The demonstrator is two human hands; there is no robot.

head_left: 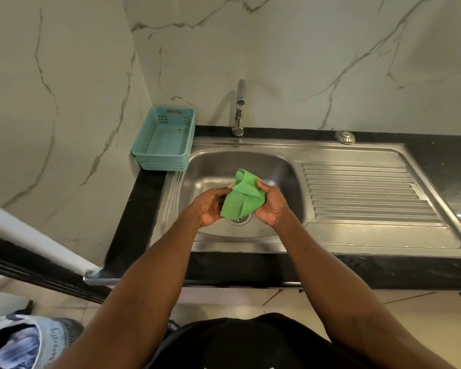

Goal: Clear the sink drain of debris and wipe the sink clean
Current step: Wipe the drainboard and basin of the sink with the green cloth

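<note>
Steel sink (264, 166) basin bare, both hands (210, 206) gripping green cloth (241, 198), teal basket (164, 139) empty

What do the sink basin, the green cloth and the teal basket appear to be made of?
The sink basin looks like brushed stainless steel: grey, with soft streaky reflections. The green cloth, held by the left hand and right hand, seems a thin woven or microfibre fabric, since it folds limply. The teal basket looks like moulded matte plastic with perforated walls.

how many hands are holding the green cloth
2. The left hand grips the cloth at its left edge and the right hand at its right, both above the sink.
</note>
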